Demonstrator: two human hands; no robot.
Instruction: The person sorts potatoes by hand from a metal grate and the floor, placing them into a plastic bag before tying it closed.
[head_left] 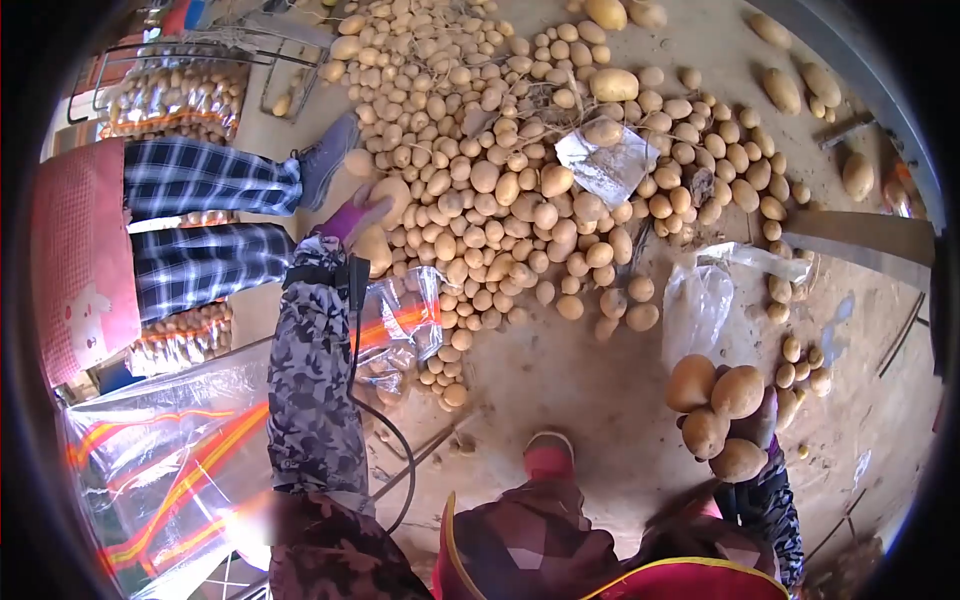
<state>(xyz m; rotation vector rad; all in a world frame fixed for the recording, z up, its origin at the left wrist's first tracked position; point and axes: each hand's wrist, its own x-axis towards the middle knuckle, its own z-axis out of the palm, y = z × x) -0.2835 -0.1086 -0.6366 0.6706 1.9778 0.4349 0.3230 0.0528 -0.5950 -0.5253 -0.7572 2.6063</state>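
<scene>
My left hand (357,213), in a purple glove, reaches to the left edge of a big heap of potatoes (490,180). Its fingers are curled against a large potato (393,203), and another potato (373,250) sits right below the hand. At the lower right, my right hand (757,425) grips a cluster of several potatoes (706,433) above the floor. The potatoes cover most of that hand's fingers. Between my hands lies bare brown floor (550,385), with my shoe (549,457) on it.
Another person in plaid trousers (210,180) stands at left. Clear plastic bags with orange stripes (190,460) hang on a metal frame. Filled potato bags (175,95) stand behind. A white packet (607,165) and a crumpled plastic bag (698,305) lie around the heap. A metal leg (860,240) stands at right.
</scene>
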